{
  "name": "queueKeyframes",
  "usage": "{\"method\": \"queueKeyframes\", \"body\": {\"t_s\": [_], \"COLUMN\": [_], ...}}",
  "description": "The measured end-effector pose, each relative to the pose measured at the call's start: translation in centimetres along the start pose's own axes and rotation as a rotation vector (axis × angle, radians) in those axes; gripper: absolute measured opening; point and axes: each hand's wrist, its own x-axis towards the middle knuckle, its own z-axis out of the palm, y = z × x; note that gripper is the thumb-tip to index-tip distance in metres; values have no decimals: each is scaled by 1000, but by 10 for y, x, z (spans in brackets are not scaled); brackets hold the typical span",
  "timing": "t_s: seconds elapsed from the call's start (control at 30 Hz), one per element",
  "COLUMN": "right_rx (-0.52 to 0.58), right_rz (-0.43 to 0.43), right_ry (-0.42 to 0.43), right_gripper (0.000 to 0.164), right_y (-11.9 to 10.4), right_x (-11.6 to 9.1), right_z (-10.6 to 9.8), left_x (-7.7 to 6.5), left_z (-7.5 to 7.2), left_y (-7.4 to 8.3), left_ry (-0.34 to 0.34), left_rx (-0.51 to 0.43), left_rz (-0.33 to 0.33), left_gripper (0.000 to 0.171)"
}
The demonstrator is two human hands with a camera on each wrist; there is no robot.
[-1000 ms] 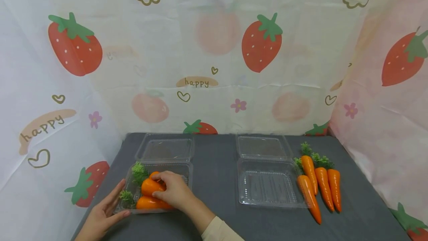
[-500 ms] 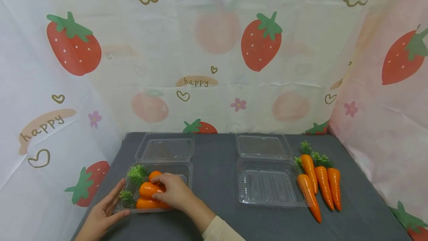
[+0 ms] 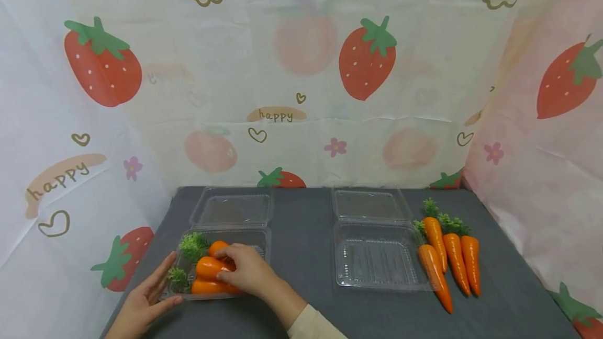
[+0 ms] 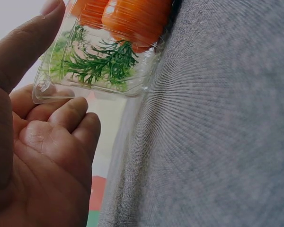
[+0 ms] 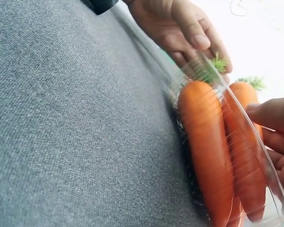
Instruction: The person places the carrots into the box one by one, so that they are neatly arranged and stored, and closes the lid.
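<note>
Toy carrots with green tops lie in the lower half of a clear plastic clamshell box (image 3: 267, 247) at left. My right hand (image 3: 249, 271) reaches in over the box, thumb and fingers pinching the middle carrot (image 3: 209, 267). A nearer carrot (image 3: 207, 287) lies along the front wall; behind, another carrot (image 3: 218, 247) is partly hidden by the fingers. My left hand (image 3: 148, 297) rests at the box's left end, thumb at the front corner, fingers along the side. In the left wrist view, green leaves (image 4: 104, 64) show through the wall beside the thumb.
The left box's lid (image 3: 231, 207) lies folded back. A second clear clamshell box (image 3: 377, 255) stands open at right. Beside it lie several carrots (image 3: 457, 263), one carrot (image 3: 435, 279) overlapping its right edge. Patterned cloth (image 3: 301, 67) hangs behind and at both sides of the grey table (image 3: 301, 255).
The middle carrot has shifted slightly left and down in the box, its leafy top moving lower, while my right hand keeps its grip. My left hand stays in place.
</note>
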Motion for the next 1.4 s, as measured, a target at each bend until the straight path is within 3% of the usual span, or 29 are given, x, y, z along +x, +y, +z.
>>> {"method": "queueKeyframes", "body": {"t_s": [0.3,0.57,0.9,1.17,1.4], "right_rx": [49,65,24,20,-10], "right_rz": [20,-15,0,-29,-47], "right_ry": [8,26,74,126,195], "right_gripper": [37,36,36,35,36], "right_y": [3,4,6,11,20], "right_x": [-7,-11,-15,-21,-24], "right_z": [-5,-10,-18,-27,-34], "left_x": [1,1,2,3,12], "left_z": [0,-2,-5,-13,-27], "left_y": [1,-1,12,16,25], "left_ry": [-13,-19,-23,-41,22], "left_rx": [-2,-25,4,11,62], "left_rz": [8,27,-50,-41,-74], "left_gripper": [88,88,84,79,71]}}
